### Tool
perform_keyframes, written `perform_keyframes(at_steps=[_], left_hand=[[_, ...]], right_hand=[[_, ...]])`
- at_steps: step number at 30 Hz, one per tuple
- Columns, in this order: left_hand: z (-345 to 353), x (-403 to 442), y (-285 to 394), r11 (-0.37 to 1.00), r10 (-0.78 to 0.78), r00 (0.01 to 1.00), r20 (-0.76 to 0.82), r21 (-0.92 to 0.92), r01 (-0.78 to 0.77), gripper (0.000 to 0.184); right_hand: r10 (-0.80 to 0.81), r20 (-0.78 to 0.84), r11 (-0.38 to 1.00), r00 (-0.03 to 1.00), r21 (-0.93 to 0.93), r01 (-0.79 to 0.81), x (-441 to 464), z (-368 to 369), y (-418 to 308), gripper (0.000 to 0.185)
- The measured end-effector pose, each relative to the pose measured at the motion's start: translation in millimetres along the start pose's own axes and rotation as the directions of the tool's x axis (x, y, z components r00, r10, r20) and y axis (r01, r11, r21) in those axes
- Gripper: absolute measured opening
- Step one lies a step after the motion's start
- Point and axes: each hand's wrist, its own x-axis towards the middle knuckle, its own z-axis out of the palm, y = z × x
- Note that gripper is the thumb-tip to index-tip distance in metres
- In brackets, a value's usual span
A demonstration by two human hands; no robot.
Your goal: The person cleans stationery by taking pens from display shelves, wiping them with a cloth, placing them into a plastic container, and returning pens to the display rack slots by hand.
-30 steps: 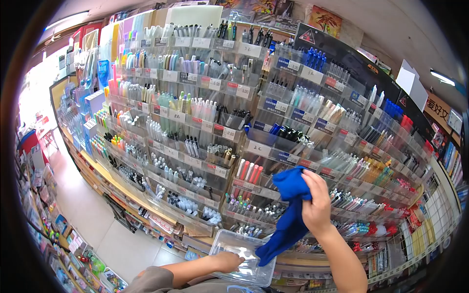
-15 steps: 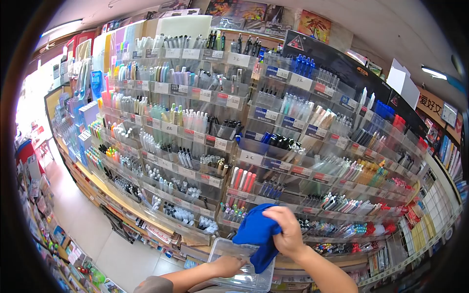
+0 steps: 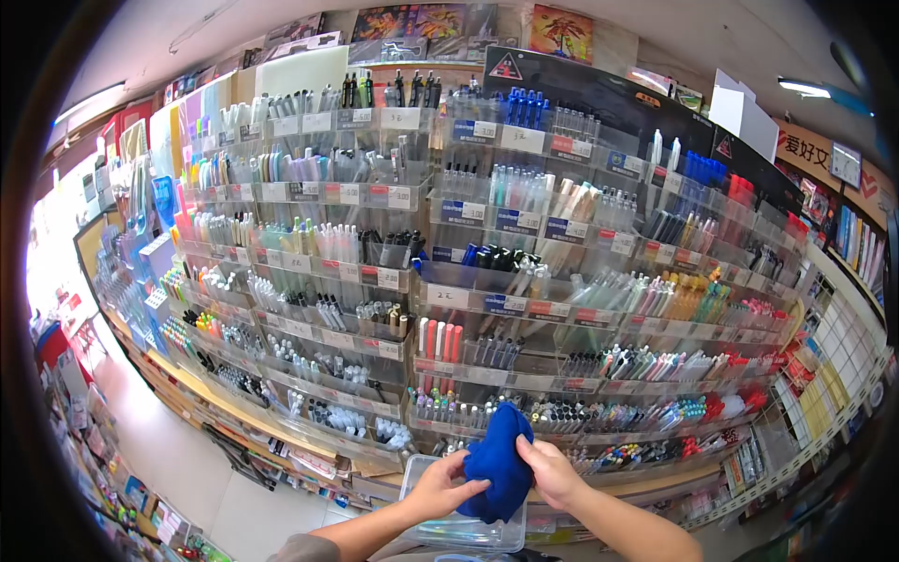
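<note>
A bunched blue cloth [image 3: 501, 473] is held up between my two hands, over a clear plastic box [image 3: 510, 536]. My left hand [image 3: 442, 485] pinches its left side, thumb on the near face. On the right edge, my right hand [image 3: 552, 471] grips the cloth with the thumb in front. The cloth and my hands cover much of the box. Just behind stand the lowest tiers of the clear pen rack [image 3: 449, 377], filled with pens.
More tiers of pens with price labels spread left and right. A white wire grid [image 3: 838, 323] stands at the right. On the left, a tiled floor aisle [image 3: 201, 459] runs beside a shelf of packaged goods [image 3: 75, 412].
My left hand has risen out of the clear box and taken hold of the cloth. The cloth has come lower and is more bunched in my right hand. The view has turned slightly right.
</note>
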Motion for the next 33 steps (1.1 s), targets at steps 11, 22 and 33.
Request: perform_keyframes(at_steps=[11,22,33], left_hand=[[-12,7,15,0.942,-0.067,0.981,-0.18,-0.336,0.003,0.025],[24,39,45,0.901,-0.171,0.985,0.031,-0.398,0.17,0.024],[28,57,50,0.983,-0.163,0.986,0.04,-0.084,0.166,0.024]], right_hand=[[-0.023,-0.221,0.988,0.975,0.142,0.056,-28,-52,3,0.032],[0.0,0.509,0.673,0.861,0.637,-0.377,-23,-63,30,0.042],[-0.165,0.139,0.951,0.976,0.284,0.12,-44,-60,-2,0.039]])
